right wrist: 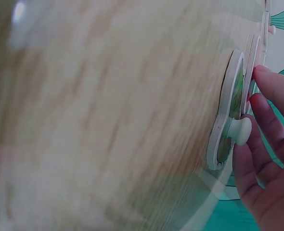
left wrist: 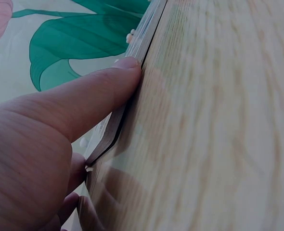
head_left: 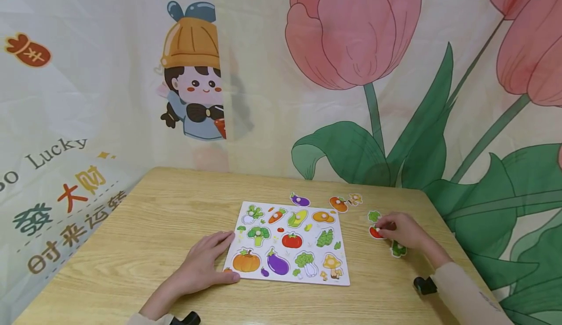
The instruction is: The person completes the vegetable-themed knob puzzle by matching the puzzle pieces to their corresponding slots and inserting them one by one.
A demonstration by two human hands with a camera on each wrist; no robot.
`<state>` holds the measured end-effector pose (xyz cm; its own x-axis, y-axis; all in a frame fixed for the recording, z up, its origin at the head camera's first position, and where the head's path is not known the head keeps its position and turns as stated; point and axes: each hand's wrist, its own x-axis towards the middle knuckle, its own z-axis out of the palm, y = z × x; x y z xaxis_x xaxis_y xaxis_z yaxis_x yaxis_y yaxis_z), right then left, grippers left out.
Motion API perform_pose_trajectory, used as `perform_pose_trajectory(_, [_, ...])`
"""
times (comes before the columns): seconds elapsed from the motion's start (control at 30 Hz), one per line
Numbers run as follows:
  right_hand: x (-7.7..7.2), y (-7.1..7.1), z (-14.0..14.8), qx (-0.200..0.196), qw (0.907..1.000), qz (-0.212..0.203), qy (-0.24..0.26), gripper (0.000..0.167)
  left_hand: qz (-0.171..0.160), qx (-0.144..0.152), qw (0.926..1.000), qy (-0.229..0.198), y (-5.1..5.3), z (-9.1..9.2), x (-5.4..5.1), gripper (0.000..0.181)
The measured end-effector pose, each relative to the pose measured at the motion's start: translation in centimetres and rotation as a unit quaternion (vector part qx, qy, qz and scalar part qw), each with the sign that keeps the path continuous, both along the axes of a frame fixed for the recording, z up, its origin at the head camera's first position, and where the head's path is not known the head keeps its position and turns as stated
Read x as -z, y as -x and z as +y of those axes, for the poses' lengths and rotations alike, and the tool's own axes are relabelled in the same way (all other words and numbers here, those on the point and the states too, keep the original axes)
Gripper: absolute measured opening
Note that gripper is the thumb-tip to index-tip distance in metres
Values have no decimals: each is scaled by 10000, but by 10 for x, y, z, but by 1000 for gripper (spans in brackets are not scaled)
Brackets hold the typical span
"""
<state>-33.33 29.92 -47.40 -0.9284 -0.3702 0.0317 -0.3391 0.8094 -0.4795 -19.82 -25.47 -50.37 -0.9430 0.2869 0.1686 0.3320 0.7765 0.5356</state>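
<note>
Head view, right fingers [head_left: 390,221] pinching the red tomato piece [head_left: 374,233], left fingers [head_left: 218,237] relaxed, touching the puzzle board [head_left: 290,254].

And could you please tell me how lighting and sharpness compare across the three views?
Head: fairly bright, the puzzle board's prints clear; left wrist: dimmer, dark patches, shadow or reflection, on the tabletop near the board's edge; right wrist: also dim, a glare spot upper left, tabletop grain blurred, knobbed green piece sharper.
</note>
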Motion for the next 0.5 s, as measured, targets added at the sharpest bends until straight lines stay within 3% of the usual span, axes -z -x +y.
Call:
perform_pose_trajectory(0.33, [3, 1, -1, 289, 9992, -213, 147, 8, -45, -2, 10000, -3, 0, -2, -1, 110])
perform_pose_trajectory(0.5, [-1, -4, -5, 258, 9995, -118, 129, 8, -71, 26, 10000, -4, 0, -2, 0, 111])
